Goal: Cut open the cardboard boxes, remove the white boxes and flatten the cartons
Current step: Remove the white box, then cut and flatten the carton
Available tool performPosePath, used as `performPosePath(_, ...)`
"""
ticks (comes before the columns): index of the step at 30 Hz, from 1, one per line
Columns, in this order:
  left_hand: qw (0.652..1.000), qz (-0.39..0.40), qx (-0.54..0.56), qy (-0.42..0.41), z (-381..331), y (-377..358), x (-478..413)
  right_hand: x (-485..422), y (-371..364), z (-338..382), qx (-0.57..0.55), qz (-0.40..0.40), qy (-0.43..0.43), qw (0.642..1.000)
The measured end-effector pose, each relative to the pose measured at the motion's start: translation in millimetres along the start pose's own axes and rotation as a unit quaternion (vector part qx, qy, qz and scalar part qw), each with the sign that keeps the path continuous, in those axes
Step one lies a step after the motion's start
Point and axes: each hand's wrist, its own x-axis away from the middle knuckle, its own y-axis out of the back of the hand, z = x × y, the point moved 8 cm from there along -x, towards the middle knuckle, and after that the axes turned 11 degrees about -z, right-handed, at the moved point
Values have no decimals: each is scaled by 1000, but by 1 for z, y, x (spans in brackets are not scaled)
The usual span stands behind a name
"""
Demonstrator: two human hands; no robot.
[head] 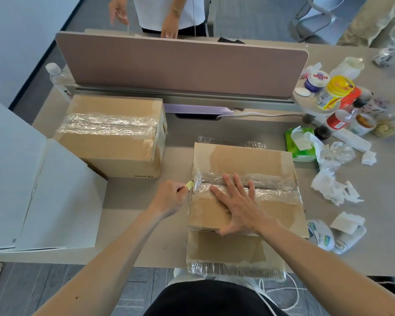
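- Pressing right hand (240,207), fingers spread flat, on the taped cardboard box (249,159) at the desk's (144,236) near edge.
- Pinching yellow-green cutter (189,185) in left hand (169,198) at the seam's left end.

Largely hidden within curled left hand (169,198): pale yellow-green plastic cutter (189,185), blade too small to tell. Cut off at left edge: large white cardboard boxes (43,190).

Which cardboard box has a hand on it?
The near box, under the flat right hand, cutter at its left edge; the far-left box is untouched.
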Motion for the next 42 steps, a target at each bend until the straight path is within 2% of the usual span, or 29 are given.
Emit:
performPosePath(5, 999, 31, -31, 4, -1, 1, 3, 0, 0, -1, 2, -1, -1, 1000)
performPosePath(10, 998, 36, -55, -15, -4, 3, 12, 0, 1, 0, 0, -9, -7, 1000)
performPosePath(18, 998, 40, -57, 6, 9, 3, 28, 3, 0, 3, -1, -9, 6, 1000)
performPosePath(23, 997, 24, 11, 74, 25, 9, 42, 2, 1, 3, -2, -14, 15, 1000)
performPosePath(26, 977, 12, 123, 174, 44, 11, 59, -1, 4, 2, -5, -16, 8, 1000)
performPosePath(28, 964, -2, 155, 216, 58, 11, 68, -3, 6, 1, -9, -16, 2, 1000)
performPosePath(35, 937, 21, 101, 333, 147, -9, 92, -4, 6, 4, -20, -31, 2, 999)
performPosePath(42, 939, 8, -4, 344, 183, -26, 115, -3, 8, 4, -26, -32, 2, 999)
